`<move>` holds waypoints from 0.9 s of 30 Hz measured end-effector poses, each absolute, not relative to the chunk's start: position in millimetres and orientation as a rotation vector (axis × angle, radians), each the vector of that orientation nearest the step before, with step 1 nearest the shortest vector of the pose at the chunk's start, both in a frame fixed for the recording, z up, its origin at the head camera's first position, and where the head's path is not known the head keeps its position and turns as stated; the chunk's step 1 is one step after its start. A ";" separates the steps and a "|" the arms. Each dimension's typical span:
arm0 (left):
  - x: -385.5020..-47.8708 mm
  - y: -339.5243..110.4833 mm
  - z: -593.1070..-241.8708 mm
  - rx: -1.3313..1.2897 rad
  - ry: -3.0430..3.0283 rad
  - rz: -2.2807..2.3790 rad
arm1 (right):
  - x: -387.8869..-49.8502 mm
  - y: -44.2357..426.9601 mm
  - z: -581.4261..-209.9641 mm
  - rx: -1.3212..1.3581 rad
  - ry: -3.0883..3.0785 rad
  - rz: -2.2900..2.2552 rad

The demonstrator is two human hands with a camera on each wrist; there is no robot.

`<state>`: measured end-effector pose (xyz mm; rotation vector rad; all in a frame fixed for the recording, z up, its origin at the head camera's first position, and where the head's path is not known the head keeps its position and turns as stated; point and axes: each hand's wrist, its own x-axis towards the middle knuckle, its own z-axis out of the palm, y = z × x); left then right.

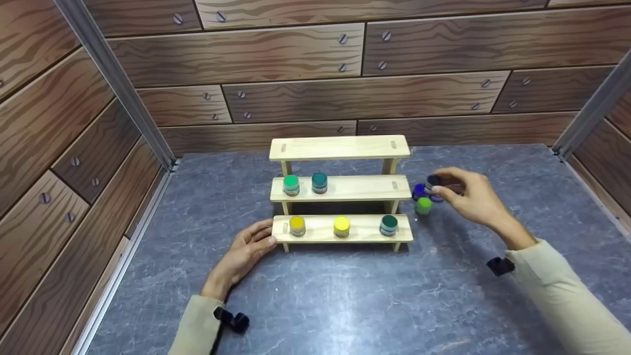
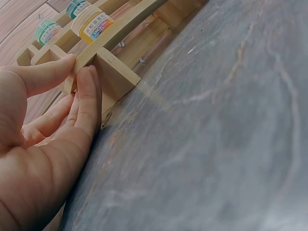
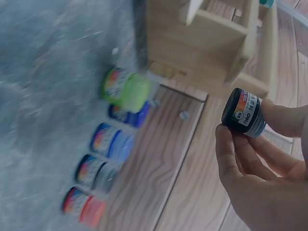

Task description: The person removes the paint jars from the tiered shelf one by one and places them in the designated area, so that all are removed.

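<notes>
The left hand [image 1: 244, 252], fingers partly hidden, pinches the wooden rack [image 1: 340, 147] at its lower left. Right of it, above the mottled table [image 1: 340, 301], the right hand [image 1: 468, 195] pinches a round dark jar [image 1: 432, 183], partly covering other jars [image 1: 423, 206].

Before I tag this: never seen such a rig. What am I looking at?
No machine here: a person works bare-handed. The wide picture is taken from the head; the other two from the wrists. On the grey marbled surface stands a pale wooden three-tier rack, with five small round coloured jars on its lower two tiers. The left hand holds the lowest tier's left end. The right hand holds a small dark jar beside the rack, near other jars, including a lime-green one.
</notes>
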<state>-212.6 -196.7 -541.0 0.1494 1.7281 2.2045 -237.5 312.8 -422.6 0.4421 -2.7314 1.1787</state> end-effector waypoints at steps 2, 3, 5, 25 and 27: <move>-212.4 -196.9 -540.9 0.146 1.726 2.206 | -237.4 318.8 -429.5 0.432 -2.740 1.168; -212.2 -197.1 -540.9 0.144 1.724 2.208 | -237.5 321.6 -433.4 0.428 -2.743 1.162; -211.9 -197.3 -540.9 0.141 1.723 2.211 | -237.9 326.7 -440.7 0.413 -2.753 1.151; -212.0 -197.3 -539.3 0.121 1.727 2.203 | -251.1 347.8 -485.8 0.292 -2.884 1.123; -212.1 -197.2 -539.3 0.117 1.730 2.200 | -252.0 347.7 -487.5 0.280 -2.893 1.114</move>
